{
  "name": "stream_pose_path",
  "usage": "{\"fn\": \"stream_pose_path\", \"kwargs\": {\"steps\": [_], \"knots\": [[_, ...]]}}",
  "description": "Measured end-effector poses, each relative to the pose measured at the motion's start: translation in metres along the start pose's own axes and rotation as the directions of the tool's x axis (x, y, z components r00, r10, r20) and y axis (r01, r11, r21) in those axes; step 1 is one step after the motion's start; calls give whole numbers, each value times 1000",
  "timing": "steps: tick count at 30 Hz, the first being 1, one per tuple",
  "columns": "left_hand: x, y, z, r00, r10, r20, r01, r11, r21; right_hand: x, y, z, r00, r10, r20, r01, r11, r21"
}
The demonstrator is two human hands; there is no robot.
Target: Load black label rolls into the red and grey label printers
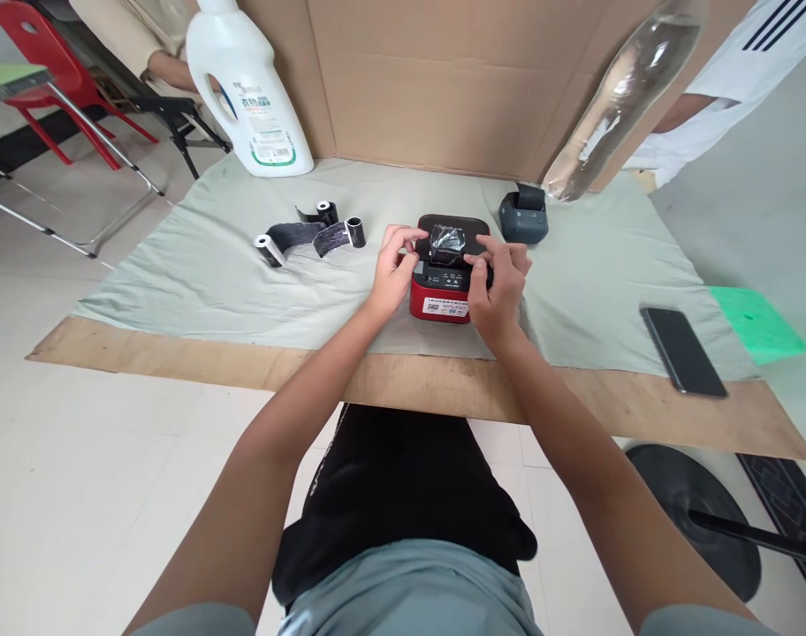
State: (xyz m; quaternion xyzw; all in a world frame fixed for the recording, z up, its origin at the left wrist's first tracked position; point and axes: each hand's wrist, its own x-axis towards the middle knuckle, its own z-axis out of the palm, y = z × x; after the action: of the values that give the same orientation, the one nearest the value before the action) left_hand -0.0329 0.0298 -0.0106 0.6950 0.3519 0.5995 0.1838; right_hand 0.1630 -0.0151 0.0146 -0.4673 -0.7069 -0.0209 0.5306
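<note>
A small red and black printer [441, 303] stands near the front of the cloth-covered table, a white label on its front. On its top sits a glossy black strip [447, 243] that catches the light. My left hand [396, 265] is at the printer's left side, its thumb and forefinger bent and apart near the strip's left edge. My right hand [498, 278] is at the right side, fingers curled with the tips at the strip's right edge; what they grip is too small to tell. Several black rolls [355, 232] with loose ends lie to the left.
Behind stand a white detergent bottle [257, 97], a cardboard panel [429, 79], a clear bottle [625, 102] and a dark grey device [523, 216]. A phone [684, 352] lies at the right front edge, near a green stool [757, 324]. People sit beyond the panel.
</note>
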Motion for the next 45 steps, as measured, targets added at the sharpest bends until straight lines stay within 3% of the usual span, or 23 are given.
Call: {"fn": "stream_pose_path", "kwargs": {"steps": [8,15,21,28,33,36,39,45], "knots": [[0,7,8,984,-155,-90,130,962,-241,0,-4,-1,999,37,18,-36,999,-30],[-1,10,12,975,-192,-110,147,934,-325,0,-6,-1,997,59,41,-57,997,-52],[1,10,10,975,-202,-88,171,945,-280,-1,-6,-1,997,75,30,-74,997,-28],[0,11,-1,994,-104,-17,100,984,-148,0,-4,-12,995,96,25,-98,990,98],[-1,11,-5,996,-84,2,83,986,-143,9,19,-18,972,231,-54,-219,962,163],[-1,5,-6,986,-168,-9,165,974,-157,13,37,-13,933,361,18,-355,907,225],[-1,-2,-4,962,-272,-23,263,947,-183,17,47,-9,873,459,163,-487,819,303],[-6,4,6,920,-392,-13,374,885,-277,5,30,-35,795,402,454,-557,781,284]]}}
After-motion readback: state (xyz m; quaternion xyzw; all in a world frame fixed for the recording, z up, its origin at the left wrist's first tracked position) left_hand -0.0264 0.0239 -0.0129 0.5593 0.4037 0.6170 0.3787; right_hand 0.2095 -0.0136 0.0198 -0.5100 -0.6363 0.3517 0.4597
